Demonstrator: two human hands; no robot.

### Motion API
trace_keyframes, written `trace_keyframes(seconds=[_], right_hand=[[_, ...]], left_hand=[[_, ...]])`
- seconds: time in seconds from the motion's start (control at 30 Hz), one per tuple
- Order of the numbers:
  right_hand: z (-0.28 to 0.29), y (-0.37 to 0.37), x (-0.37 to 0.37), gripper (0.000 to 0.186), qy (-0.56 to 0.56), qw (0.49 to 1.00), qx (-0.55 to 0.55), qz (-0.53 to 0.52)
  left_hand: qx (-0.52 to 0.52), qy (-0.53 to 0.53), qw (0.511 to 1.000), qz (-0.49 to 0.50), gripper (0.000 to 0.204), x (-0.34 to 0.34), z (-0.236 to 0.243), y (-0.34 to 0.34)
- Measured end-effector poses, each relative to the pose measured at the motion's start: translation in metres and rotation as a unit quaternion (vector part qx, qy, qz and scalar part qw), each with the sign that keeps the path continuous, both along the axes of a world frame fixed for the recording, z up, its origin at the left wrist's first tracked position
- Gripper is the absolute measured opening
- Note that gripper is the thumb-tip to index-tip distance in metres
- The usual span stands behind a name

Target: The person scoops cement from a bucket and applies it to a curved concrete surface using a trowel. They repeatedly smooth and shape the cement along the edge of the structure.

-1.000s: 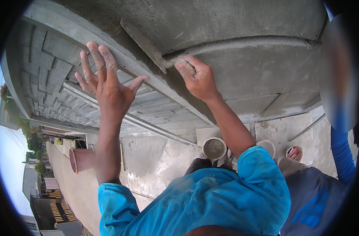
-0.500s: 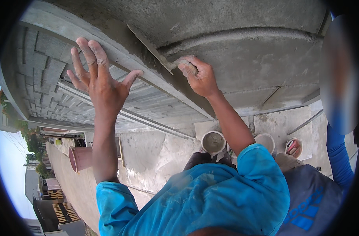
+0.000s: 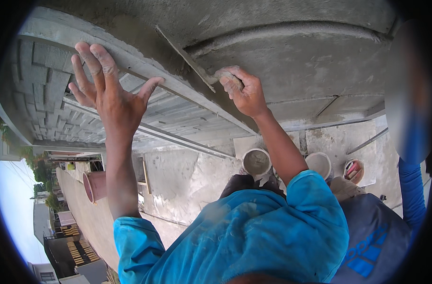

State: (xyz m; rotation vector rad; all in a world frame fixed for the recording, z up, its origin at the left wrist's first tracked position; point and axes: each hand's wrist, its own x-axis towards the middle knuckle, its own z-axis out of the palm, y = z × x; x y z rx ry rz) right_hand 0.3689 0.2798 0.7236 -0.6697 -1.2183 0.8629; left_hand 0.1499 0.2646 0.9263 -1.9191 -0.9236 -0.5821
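My left hand (image 3: 114, 97) is spread, fingers stretched out, pressing against a long pale grey strip (image 3: 145, 66) along the wall's edge. Whether that strip is a loose board or part of the wall I cannot tell. In my right hand (image 3: 248, 94) is the handle of a plastering trowel (image 3: 184, 56). Its thin blade appears edge-on, lying along a band of darker, wet-looking mortar (image 3: 131, 35) beside the strip. Smears of mortar cover the fingers of both hands.
Below stand a mortar bucket (image 3: 256, 162), a pale bucket (image 3: 318, 164) and a container with red items (image 3: 353, 171). A pink bucket (image 3: 95, 185) is at left. Close on my right is a person in a dark shirt (image 3: 374, 232). Grey stone cladding (image 3: 50, 94) lies beyond the strip.
My left hand has shifted slightly left and up in the picture, still spread. The right hand and trowel appear slightly farther right and lower; the whole view has shifted a little too.
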Motion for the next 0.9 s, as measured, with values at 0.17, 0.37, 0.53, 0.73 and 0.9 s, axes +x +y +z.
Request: trace_keyframes(seconds=[0.17,0.37,0.53,0.73,0.9], right_hand=[[-0.014,0.014,-0.016,0.031,-0.066,0.990,0.058,-0.112],[-0.003,-0.045,-0.010,0.029,-0.063,0.998,0.010,-0.013],[0.006,-0.116,0.009,0.042,-0.033,0.982,-0.176,0.057],[0.038,-0.144,0.035,0.053,-0.026,0.915,-0.362,0.179],[0.073,-0.152,0.027,0.049,-0.068,0.926,-0.348,0.132]], left_hand=[[0.000,-0.003,1.000,0.014,0.133,0.001,-0.001,0.003],[-0.001,0.001,1.000,0.027,0.135,-0.004,-0.003,0.004],[0.003,0.004,1.000,0.010,0.133,-0.008,-0.001,0.003],[0.015,-0.008,1.000,-0.016,0.130,-0.008,-0.004,0.011],[0.027,-0.014,0.998,-0.047,0.128,-0.012,-0.004,0.018]])
